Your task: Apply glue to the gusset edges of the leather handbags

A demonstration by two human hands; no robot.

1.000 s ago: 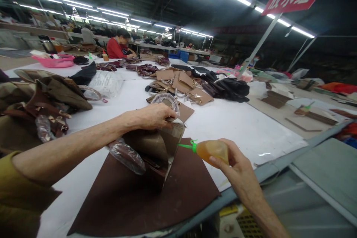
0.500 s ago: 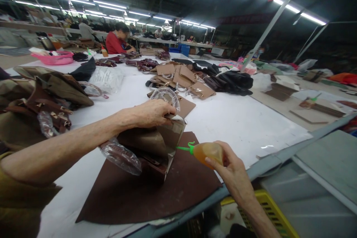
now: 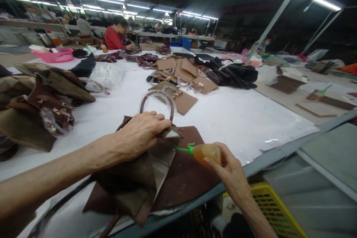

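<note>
A brown bag [image 3: 131, 182] with a plastic-wrapped handle lies tilted over a dark brown sheet [image 3: 184, 178] at the near edge of the white table. My left hand [image 3: 143, 130] is closed on the bag's upper edge, beside the upright handle loop [image 3: 160, 95]. In my right hand [image 3: 230, 167] is a soft bottle [image 3: 208, 154] of amber liquid, gripped between thumb and fingers. Its thin green nozzle points left and its tip is at the bag's pale open edge; whether it touches cannot be told.
Tan pieces with handles [image 3: 184, 70] and black material [image 3: 228, 72] lie farther back. More brown bags [image 3: 50, 100] are at the left, near a pink basket [image 3: 55, 55]. A yellow crate [image 3: 275, 208] stands below the table edge. A person in red [image 3: 114, 37] sits beyond.
The bag has turned in my left hand: its handle now stands up behind the hand and its body hangs nearer the table's front edge. My right hand holds the bottle almost as before.
</note>
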